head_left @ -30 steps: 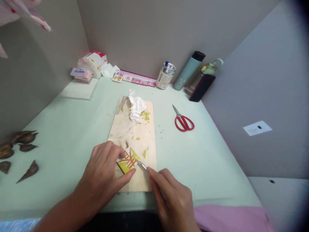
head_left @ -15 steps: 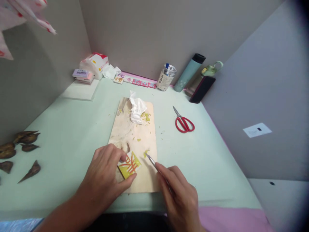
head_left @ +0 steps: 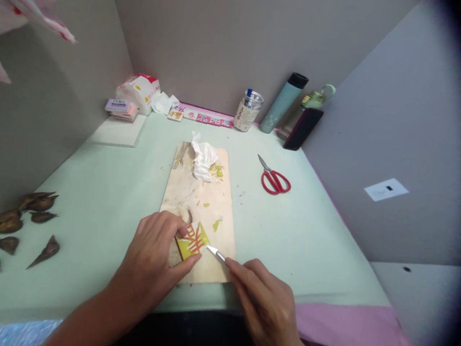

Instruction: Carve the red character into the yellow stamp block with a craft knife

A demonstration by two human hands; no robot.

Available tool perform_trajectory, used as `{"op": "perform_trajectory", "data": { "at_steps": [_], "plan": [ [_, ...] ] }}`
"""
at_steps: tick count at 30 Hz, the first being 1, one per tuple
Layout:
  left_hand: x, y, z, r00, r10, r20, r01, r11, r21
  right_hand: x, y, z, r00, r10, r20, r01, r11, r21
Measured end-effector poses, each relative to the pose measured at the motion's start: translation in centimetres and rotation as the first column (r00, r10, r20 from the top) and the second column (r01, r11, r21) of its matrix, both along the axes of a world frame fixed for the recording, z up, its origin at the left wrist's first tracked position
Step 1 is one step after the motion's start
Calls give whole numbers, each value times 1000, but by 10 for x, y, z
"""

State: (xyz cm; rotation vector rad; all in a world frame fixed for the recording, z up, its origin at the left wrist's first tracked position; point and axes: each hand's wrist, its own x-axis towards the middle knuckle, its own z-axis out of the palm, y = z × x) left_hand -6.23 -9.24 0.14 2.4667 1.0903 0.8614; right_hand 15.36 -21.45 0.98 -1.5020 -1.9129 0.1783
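Observation:
My left hand [head_left: 158,254] grips a small square tile [head_left: 192,240], pressing it on a wooden board [head_left: 219,197]. The tile is yellow-green with an orange-red written character and white areas where the colour is cut away. Closed around a craft knife [head_left: 218,253], my right hand [head_left: 264,295] holds its blade tip at the tile's right edge. A yellow-green shaving [head_left: 216,224] lies on the board just beyond the knife. Farther up the board rests a crumpled tissue [head_left: 204,161], with more shavings beside it.
Red-handled scissors [head_left: 274,179] lie right of the board. Along the back stand a jar [head_left: 248,113], a teal flask [head_left: 283,105] and a dark phone [head_left: 304,129], with several character tiles [head_left: 209,120]. Brown dried pods [head_left: 43,204] lie at the far left.
The knife tip has moved left and toward me, from the loose shaving to the tile's right edge. The shaving is left lying on the board. My left hand keeps its hold.

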Motion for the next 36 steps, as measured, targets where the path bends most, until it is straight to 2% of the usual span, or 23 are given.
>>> {"op": "perform_trajectory", "data": {
  "at_steps": [16,22,26,30,32,36],
  "plan": [
    [-1,1,1,1000,-1,29,1,1000,-24,-11,4,2,966,-66,249,39,993,112],
    [0,1,2,1000,-7,17,7,1000,4,-22,1,-5,950,-203,238,173,974,144],
    [1,1,1,1000,-8,16,7,1000,27,-28,0,-9,940,-225,258,189,969,158],
    [2,0,-1,1000,6,21,-7,1000,22,-25,9,-11,863,-385,326,326,919,222],
    [1,-1,-3,999,13,39,-13,1000,5,-19,18,-10,844,-446,297,390,891,231],
    [1,-4,-4,995,18,103,-14,999,-43,-8,30,-6,929,-369,23,368,928,59]
  ]
}}
